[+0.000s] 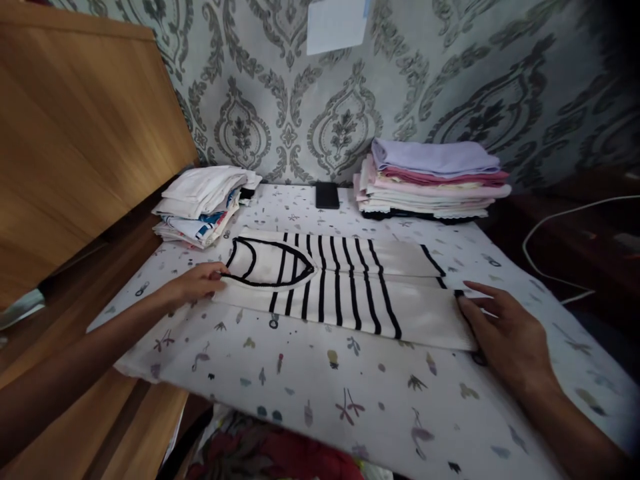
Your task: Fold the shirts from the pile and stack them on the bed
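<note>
A white knit sweater (353, 287) with black stripes and a black-trimmed V-neck lies lengthwise on the patterned white cloth, its long sides folded inward. Its neck end points left; the black-edged end points right. My left hand (200, 281) is closed on the sweater's left edge, beside the neckline, fingertips pinched on the fabric. At the opposite end, my right hand (513, 333) touches the black-trimmed corner with its thumb, its fingers stretched out and apart. The underside of the sweater is hidden.
Folded clothes (200, 200) are stacked at the back left, and a taller pile (433, 180) topped with lilac stands at the back right. Between them lies a black phone (327, 195). A wooden cabinet (90, 127) borders the left side; a white cable (530, 250) hangs at right.
</note>
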A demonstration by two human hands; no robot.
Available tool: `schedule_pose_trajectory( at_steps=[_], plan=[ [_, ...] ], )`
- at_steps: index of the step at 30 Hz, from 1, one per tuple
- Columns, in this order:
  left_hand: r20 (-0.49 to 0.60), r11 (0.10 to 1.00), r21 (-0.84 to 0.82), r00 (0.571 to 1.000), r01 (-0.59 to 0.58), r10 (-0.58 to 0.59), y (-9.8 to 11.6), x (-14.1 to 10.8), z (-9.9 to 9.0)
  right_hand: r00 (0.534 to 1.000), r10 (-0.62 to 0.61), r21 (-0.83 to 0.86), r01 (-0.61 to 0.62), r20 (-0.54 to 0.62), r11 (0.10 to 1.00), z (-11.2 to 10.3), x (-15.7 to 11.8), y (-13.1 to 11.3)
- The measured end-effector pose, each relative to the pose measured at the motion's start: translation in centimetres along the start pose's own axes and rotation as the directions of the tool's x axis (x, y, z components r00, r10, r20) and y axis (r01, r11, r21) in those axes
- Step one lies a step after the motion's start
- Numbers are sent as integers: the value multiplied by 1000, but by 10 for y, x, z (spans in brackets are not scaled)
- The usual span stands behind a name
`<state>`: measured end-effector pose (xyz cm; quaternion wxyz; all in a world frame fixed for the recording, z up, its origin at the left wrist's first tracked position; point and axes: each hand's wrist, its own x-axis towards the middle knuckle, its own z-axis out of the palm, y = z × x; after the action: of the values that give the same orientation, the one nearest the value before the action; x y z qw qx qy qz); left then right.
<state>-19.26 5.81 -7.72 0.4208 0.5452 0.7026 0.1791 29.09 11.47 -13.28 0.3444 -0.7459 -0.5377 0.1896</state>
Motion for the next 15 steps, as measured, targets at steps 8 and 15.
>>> schedule_pose_trajectory(
  at_steps=[8,15],
  plan=[
    [-37,999,-52,999,10,-12,-1,-2,0,997,76,-27,-76,0,997,-13,-22,3],
    [-138,949,231,959,-213,249,-23,13,4,999,-42,-143,45,22,989,-14,-22,11]
  ],
)
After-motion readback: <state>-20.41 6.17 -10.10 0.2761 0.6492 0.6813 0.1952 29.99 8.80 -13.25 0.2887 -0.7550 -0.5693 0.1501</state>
